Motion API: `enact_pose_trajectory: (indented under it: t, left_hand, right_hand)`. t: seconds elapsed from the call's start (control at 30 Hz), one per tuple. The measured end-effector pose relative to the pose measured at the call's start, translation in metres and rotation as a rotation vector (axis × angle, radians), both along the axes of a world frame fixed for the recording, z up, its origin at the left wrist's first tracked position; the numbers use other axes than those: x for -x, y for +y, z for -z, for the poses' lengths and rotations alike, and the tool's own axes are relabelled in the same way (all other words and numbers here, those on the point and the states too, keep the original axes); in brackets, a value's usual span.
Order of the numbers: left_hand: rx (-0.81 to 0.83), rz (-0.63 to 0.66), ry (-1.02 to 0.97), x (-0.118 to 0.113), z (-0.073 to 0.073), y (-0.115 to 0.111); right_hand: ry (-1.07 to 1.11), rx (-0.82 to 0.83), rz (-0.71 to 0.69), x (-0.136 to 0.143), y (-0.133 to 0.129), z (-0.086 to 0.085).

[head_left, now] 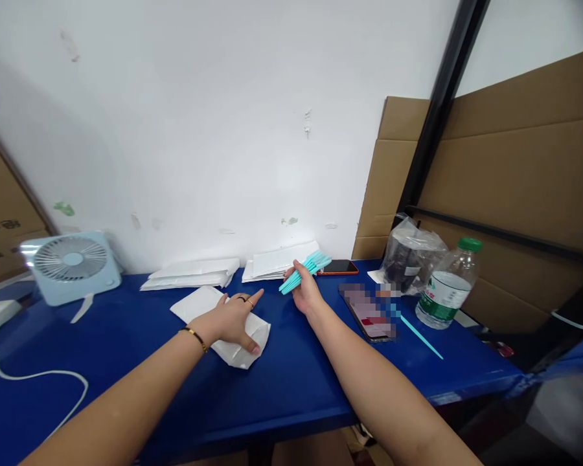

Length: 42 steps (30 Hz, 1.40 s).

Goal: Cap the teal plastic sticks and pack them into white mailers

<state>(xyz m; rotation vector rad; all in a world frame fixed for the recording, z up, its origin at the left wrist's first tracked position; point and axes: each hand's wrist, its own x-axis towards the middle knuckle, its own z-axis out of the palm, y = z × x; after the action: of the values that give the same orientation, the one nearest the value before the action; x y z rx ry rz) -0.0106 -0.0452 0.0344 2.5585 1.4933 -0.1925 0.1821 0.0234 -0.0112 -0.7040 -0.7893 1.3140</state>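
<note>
My left hand (233, 318) lies over a white paper packet (194, 303) on the blue table, fingers stretched out and thumb apart near the packet's front end. In my right hand (305, 294) is a bundle of thin turquoise sticks (298, 274). Their narrow ends point toward the packet, and their paler, wider ends rise to the right; the exact kind is too small to tell. Behind the hands lie two piles of white paper packets, a left pile (189, 273) and a right pile (272, 262). A single turquoise stick (422, 336) rests on the table at the right.
A light blue fan (75, 265) stands at the left, with a white cable (43, 373) in front. On the right are a phone (362, 310), a plastic bottle (445, 285) and a clear bag (408, 255). An orange-edged phone (339, 266) lies by the wall.
</note>
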Motion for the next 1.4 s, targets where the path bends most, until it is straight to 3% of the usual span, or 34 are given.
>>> enact_pose_trajectory:
  t: [0.1, 0.23, 0.43, 0.53, 0.6, 0.7, 0.9, 1.03, 1.2, 1.4]
  left_hand:
    - [0.137, 0.151, -0.037, 0.026, -0.004, 0.002]
    - [0.279, 0.077, 0.017, 0.058, -0.015, 0.001]
    - [0.085, 0.064, 0.140, 0.064, 0.004, -0.006]
    - [-0.064, 0.150, 0.141, 0.070, 0.010, -0.007]
    - [-0.153, 0.242, 0.122, 0.073, 0.006, -0.008]
    - [-0.242, 0.268, 0.077, 0.068, -0.007, -0.007]
    - [-0.376, 0.031, -0.049, 0.032, -0.016, 0.001]
    - [-0.344, -0.030, -0.190, 0.019, -0.016, 0.008]
    - [-0.235, -0.034, -0.424, 0.021, -0.016, 0.010]
    - [-0.129, 0.028, -0.568, 0.026, -0.012, 0.004]
  right_hand:
    - [0.030, -0.002, -0.018, 0.000, 0.001, 0.000]
    - [0.023, -0.003, -0.038, 0.001, -0.001, 0.000]
    - [0.035, 0.029, -0.058, 0.003, -0.006, -0.002]
    - [0.076, 0.056, -0.054, 0.002, -0.005, -0.004]
    - [0.104, 0.079, -0.063, 0.002, -0.005, -0.005]
    - [0.135, 0.086, -0.066, 0.004, -0.009, -0.009]
    - [0.168, -0.021, -0.107, 0.011, -0.026, -0.025]
    - [0.110, -0.069, -0.071, 0.012, -0.029, -0.028]
    - [0.008, -0.102, 0.067, 0.012, -0.025, -0.022]
    - [0.174, 0.051, -0.123, 0.013, -0.026, -0.022]
